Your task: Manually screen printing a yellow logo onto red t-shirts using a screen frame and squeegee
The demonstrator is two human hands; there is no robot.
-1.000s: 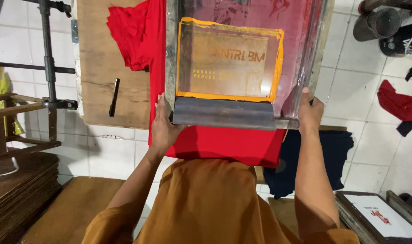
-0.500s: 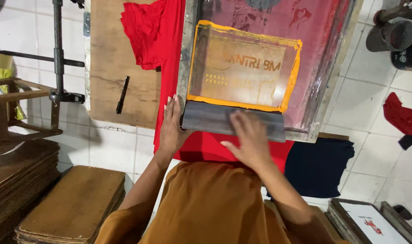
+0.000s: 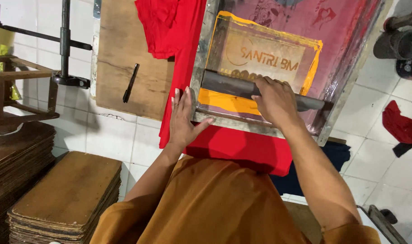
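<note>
A screen-printing frame (image 3: pixel 198 77) with a pinkish mesh and a yellow-bordered stencil lies flat on a red shirt (image 3: pixel 242 147). My right hand (image 3: pixel 273 97) grips a long grey squeegee (image 3: pixel 228 85) set across the mesh, with yellow ink (image 3: pixel 222 100) spread just below the blade. My left hand (image 3: pixel 183 119) lies flat, fingers together, against the frame's near left corner, thumb on the frame's near rail. Both arms reach out from an orange-brown garment (image 3: pixel 215 203).
A wooden board (image 3: pixel 124 49) to the left carries a black marker (image 3: pixel 131 82) and another red shirt (image 3: pixel 163 25). Stacks of brown boards (image 3: pixel 66 194) stand low left. A metal stand (image 3: pixel 63 45) is far left. Dark blue cloth (image 3: pixel 337 153) and red cloth (image 3: pixel 400 126) lie on the white tiles.
My right hand went from the frame's right corner onto the squeegee and moved it away from me up the mesh, leaving yellow ink behind. My left hand stayed at the left corner.
</note>
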